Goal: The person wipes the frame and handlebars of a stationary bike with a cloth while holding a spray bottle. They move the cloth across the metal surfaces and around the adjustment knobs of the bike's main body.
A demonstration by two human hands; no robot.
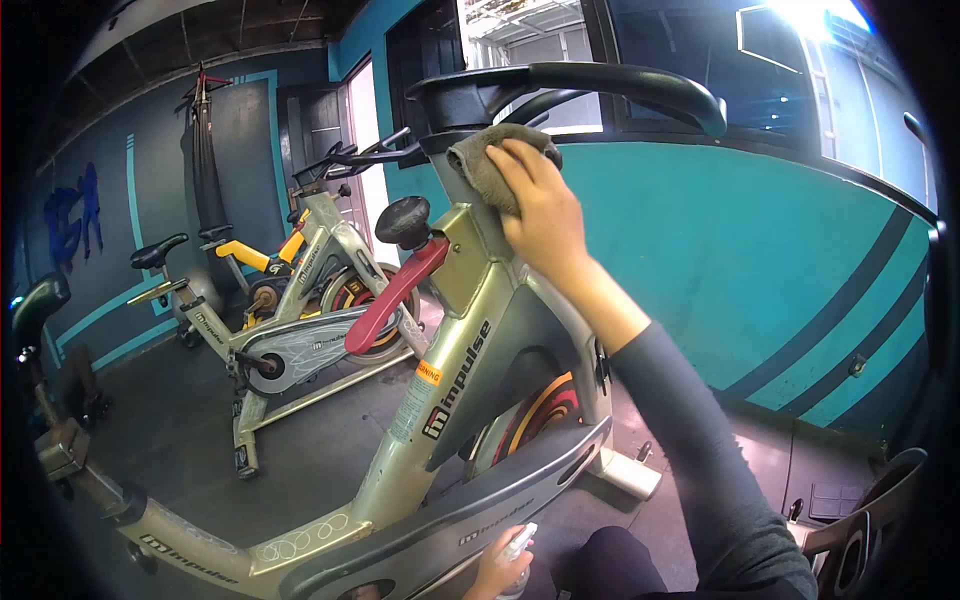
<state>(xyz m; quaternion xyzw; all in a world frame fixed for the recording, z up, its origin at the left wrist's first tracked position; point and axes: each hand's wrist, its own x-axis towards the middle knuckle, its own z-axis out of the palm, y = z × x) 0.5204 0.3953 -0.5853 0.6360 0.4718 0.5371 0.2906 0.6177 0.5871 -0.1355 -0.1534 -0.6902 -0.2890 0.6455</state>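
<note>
A grey-green cloth lies bunched against the post just under the black handlebar of the nearest exercise bike. My right hand presses it there, fingers wrapped over its top. Low in the view, near the bike's lower frame, my left hand is closed around a clear spray bottle with a white nozzle; the bottle's lower part is cut off by the view's edge. A black knob and a red lever stick out from the post, left of the cloth.
More exercise bikes stand behind on the dark floor. A teal wall with windows is on the right. The nearest bike's seat is at the far left. Part of another machine shows at the lower right.
</note>
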